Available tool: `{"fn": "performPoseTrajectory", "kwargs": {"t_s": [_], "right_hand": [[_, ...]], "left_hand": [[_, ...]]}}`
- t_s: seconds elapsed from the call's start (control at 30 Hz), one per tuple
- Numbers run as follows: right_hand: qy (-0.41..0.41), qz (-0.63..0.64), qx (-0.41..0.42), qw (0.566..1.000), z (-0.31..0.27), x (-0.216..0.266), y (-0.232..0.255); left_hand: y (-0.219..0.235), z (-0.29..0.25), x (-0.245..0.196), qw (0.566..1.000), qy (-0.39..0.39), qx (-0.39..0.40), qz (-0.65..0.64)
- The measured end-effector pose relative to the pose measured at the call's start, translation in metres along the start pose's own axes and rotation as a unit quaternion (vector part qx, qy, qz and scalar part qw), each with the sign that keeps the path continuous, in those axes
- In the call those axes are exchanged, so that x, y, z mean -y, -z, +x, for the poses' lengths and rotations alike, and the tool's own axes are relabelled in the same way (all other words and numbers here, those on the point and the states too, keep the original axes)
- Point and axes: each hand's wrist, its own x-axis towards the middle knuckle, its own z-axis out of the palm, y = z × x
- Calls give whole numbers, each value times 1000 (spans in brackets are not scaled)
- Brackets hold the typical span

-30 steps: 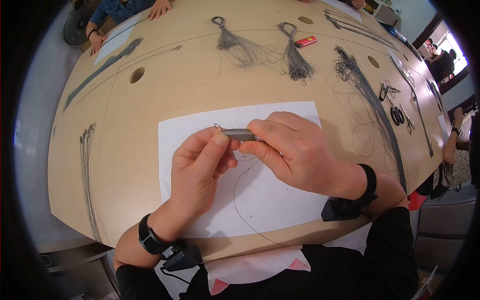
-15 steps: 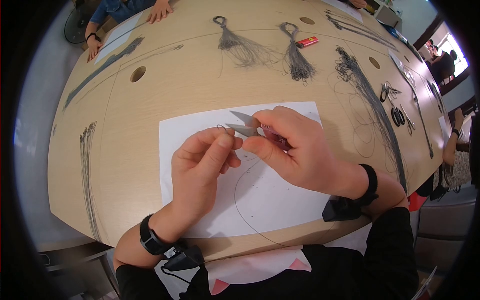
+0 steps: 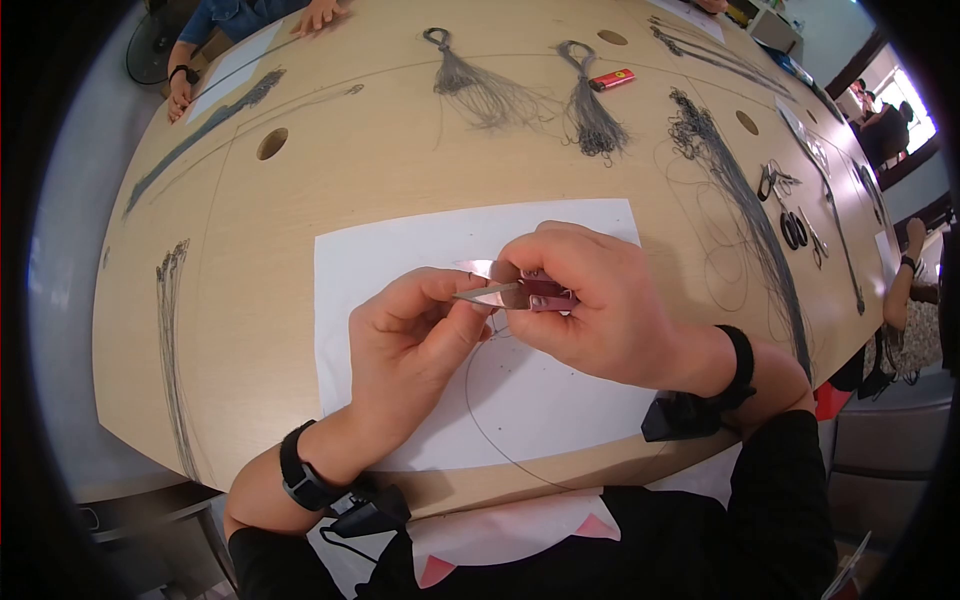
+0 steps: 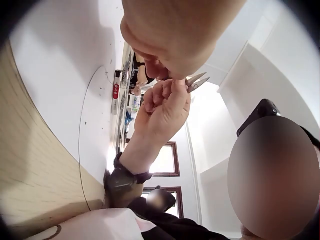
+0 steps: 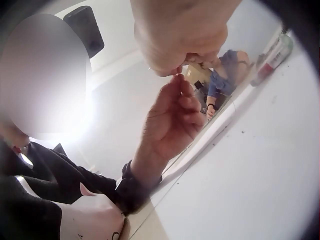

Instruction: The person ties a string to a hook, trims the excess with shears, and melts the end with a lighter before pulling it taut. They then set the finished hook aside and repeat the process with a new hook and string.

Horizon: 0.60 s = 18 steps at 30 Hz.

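Observation:
Small snips with pinkish handles (image 3: 546,294) sit in the right hand (image 3: 607,305), curled round them above the white paper (image 3: 530,400). Their two blades (image 3: 488,297) stand apart and point left, over the fingertips of the left hand (image 3: 405,340). The left thumb and forefinger pinch a thin line (image 3: 470,398), which curves down over the paper to its near edge. Whatever lies between those fingertips is mostly hidden. In the left wrist view the blades (image 4: 198,84) project past the right hand (image 4: 165,112). The right wrist view shows the left fingers (image 5: 181,95) pinched together.
Bundles of dark line with hooks (image 3: 598,130) and a red lighter (image 3: 612,80) lie toward the back. A long bundle (image 3: 745,195) and several scissors (image 3: 793,230) are on the right, another bundle (image 3: 170,340) on the left. Another person's hands (image 3: 320,14) rest at the far left edge.
The snips' blades, closed a second ago, have spread and moved down over the left fingertips. The left hand has shifted slightly right, and the small loop above its fingertips no longer shows.

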Motion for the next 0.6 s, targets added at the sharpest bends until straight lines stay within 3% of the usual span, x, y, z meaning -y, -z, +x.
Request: {"fn": "performPoseTrajectory", "kwargs": {"t_s": [0.17,0.23,0.33,0.6], "right_hand": [[14,-25,-6,1000,-1,-3,-1],[-58,40,-2,998,-2,-2,0],[-59,48,0,997,0,-1,1],[-1,1,11,1000,0,-4,1]], "left_hand": [[-1,0,-5,1000,11,6,4],[-1,0,-7,999,33,3,-9],[0,0,-6,999,34,-3,1],[-1,0,-2,1000,12,7,15]]}}
